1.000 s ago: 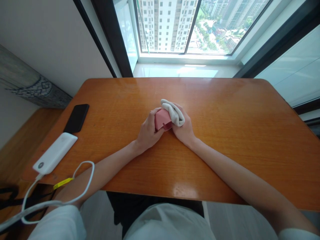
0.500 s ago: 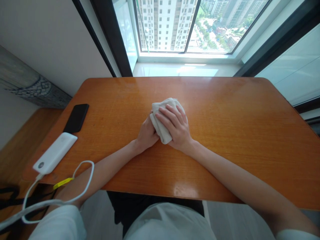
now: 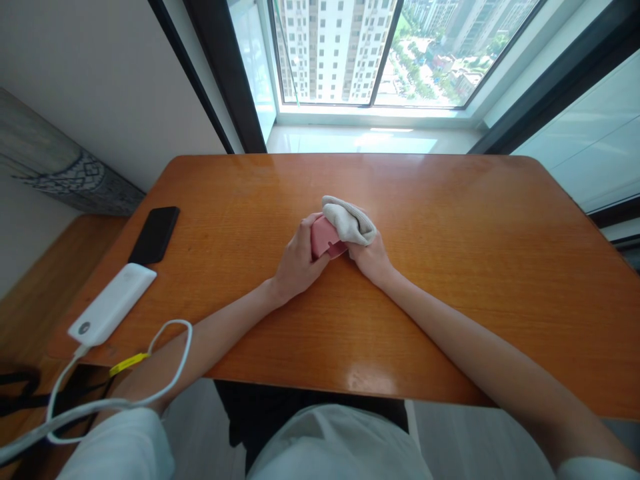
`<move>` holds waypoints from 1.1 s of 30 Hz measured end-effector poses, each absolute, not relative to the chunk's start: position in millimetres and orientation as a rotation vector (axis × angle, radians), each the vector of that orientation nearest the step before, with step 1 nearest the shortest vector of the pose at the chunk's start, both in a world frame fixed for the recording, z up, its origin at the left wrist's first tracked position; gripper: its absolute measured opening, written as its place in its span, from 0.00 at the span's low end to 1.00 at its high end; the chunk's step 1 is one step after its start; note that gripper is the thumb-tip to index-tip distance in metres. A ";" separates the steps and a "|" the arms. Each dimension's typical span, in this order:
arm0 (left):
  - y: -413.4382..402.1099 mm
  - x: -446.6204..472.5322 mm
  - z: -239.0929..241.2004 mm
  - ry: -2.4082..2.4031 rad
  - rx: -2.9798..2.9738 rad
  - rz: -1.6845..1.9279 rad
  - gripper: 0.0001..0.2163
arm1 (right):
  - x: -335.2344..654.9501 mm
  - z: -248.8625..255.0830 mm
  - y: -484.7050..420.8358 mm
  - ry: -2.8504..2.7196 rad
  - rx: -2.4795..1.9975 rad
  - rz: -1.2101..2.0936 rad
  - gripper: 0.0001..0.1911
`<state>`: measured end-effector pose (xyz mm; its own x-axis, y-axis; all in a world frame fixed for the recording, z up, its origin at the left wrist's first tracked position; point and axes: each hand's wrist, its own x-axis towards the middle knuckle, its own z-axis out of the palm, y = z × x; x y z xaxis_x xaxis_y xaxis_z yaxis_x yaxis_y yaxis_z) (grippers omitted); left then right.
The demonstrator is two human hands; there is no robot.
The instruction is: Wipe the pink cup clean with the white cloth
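Over the middle of the wooden table, my left hand grips a small pink object that looks like a box or case, its fingers wrapped round the left side. A folded whitish cloth is bunched in my right hand and pressed against the pink object's right side. The cloth hides part of the pink object and most of my right fingers. What kind of thing the pink object is, I cannot tell for certain.
A black phone lies on the table's left side. Nearer me is a white power bank with a white cable that loops over my left forearm and bears a yellow tag. A window stands beyond the far edge.
My right hand has turned from lying flat over the cloth to bunching it at the right. The pink object, covered before, now shows in my left hand.
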<state>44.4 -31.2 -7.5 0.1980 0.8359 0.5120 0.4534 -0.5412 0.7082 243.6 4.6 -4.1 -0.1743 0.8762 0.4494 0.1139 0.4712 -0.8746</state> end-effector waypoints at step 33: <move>-31.1 40.9 -6.4 1.180 2.059 1.384 0.23 | 244.5 3.4 -17.9 -2.054 -0.740 0.212 0.52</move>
